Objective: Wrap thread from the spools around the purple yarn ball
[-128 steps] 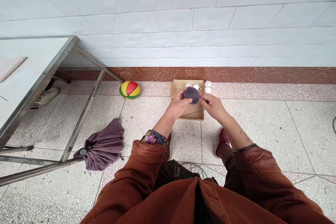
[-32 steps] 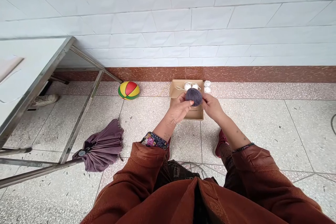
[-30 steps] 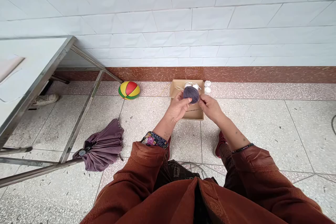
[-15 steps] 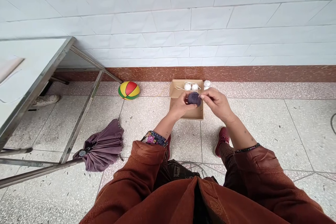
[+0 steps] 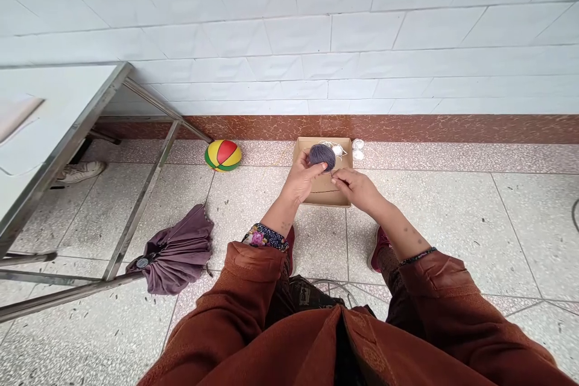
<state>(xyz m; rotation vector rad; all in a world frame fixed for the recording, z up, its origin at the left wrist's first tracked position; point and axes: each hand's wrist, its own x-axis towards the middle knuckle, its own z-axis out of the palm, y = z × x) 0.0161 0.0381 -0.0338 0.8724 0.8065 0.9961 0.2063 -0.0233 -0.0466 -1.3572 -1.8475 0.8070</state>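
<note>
A dark purple-grey ball of yarn (image 5: 322, 157) is gripped in my left hand (image 5: 301, 179), with the thumb across its lower side. My right hand (image 5: 355, 188) pinches a dark strand just below and right of the ball. Under both hands lies an open cardboard box (image 5: 330, 199) on the floor. Inside its far half sits a white ball of yarn (image 5: 337, 149) with loose white strands; the dark ball partly covers that area. More small white yarn balls (image 5: 357, 145) rest just outside the box's right edge.
A tiled wall with a red-brown skirting (image 5: 262, 128) stands behind the box. Left of it are a yellow, red and green ball (image 5: 223, 155), a folded purple umbrella (image 5: 181, 247) and a metal-framed table (image 5: 81, 90). Another person's shoe (image 5: 81, 172) shows beneath the table.
My left hand has shifted slightly left and up with the dark yarn ball, turning it. My right hand has moved down and left, from the ball's right side to below it.
</note>
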